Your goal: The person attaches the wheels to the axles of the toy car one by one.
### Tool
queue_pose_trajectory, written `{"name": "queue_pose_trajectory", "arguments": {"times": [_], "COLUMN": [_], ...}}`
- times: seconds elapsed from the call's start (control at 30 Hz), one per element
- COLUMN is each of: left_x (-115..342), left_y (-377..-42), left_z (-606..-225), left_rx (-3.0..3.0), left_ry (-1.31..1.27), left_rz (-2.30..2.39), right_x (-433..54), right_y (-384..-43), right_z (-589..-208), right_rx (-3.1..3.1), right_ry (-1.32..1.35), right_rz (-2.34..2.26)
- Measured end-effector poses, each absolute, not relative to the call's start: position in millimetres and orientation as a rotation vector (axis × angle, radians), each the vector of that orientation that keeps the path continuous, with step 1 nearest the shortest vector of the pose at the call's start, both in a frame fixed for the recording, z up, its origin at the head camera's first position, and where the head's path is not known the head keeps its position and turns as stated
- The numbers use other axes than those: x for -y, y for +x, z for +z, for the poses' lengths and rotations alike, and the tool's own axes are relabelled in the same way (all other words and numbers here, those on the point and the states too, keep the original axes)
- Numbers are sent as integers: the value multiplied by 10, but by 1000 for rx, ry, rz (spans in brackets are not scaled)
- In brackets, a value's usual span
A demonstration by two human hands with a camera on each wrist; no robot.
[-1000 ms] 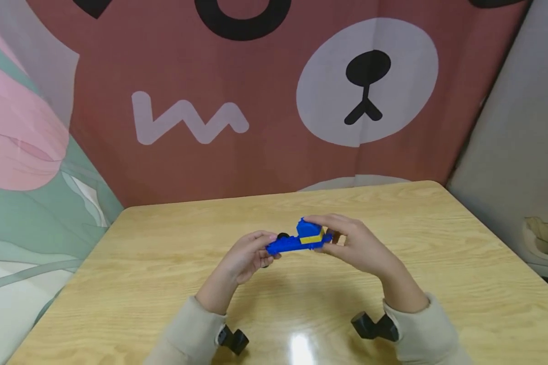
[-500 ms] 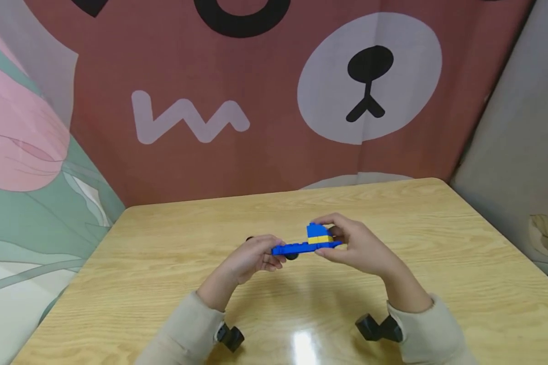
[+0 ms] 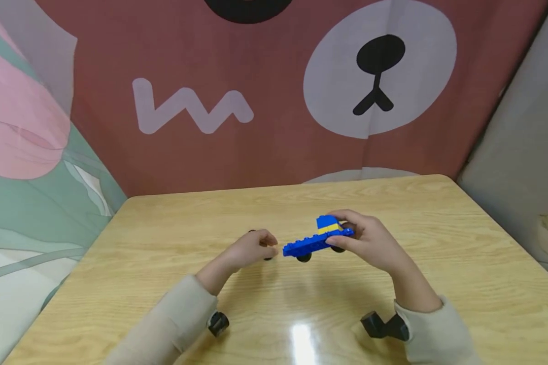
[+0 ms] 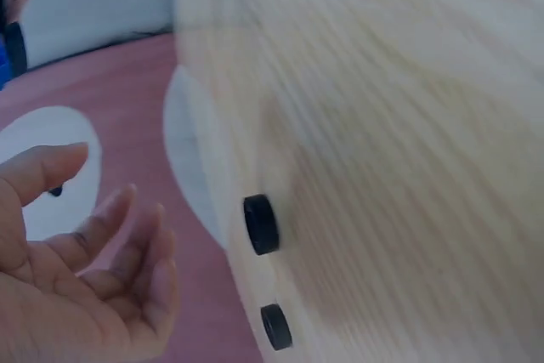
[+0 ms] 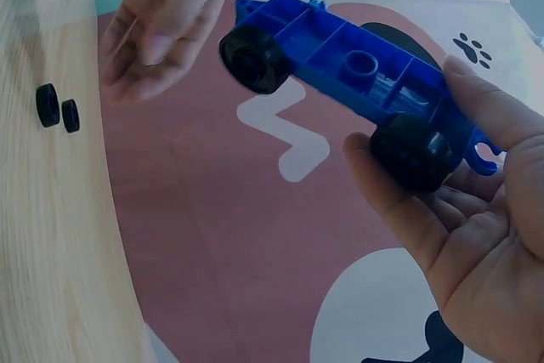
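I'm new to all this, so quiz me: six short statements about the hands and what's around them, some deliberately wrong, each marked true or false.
1. The right hand holds the blue plastic toy car with a yellow layer. True.
2. The left hand is apart from the car. True.
3. No wheels are fitted to the car. False: two thick black wheels show on it.
4. Two loose, round black wheels are on the pale wooden table. True.
5. The car rests on the table. False: it is held above it.
6. Both forearms are bare. False: beige sleeves cover them.
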State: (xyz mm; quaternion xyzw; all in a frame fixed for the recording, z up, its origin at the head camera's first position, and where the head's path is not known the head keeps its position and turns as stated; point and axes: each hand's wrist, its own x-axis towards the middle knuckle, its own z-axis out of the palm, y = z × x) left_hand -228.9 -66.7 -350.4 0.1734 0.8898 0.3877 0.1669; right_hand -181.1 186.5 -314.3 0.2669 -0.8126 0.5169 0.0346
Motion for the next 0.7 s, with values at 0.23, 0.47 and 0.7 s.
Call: {"name": "queue_pose_trajectory", "arguments": {"times": [0.23, 0.47, 0.7], "left_x": [673, 709, 667], "left_y": [-2414, -2461, -2461], "left_z": [-3621, -3691, -3779], "left_rx": [-2700, -2652, -2692], "left_ry": [536, 502, 558], "left_rz": [734, 696, 656], "right_x": [-1893, -1888, -1883], "right_y": [-1796, -1799, -1811], "right_z": [-3147, -3165, -3185], "right_rx": [2417, 2352, 2368], "right_ry": [816, 892, 921], "right_rz": [1541, 1657, 1637]}}
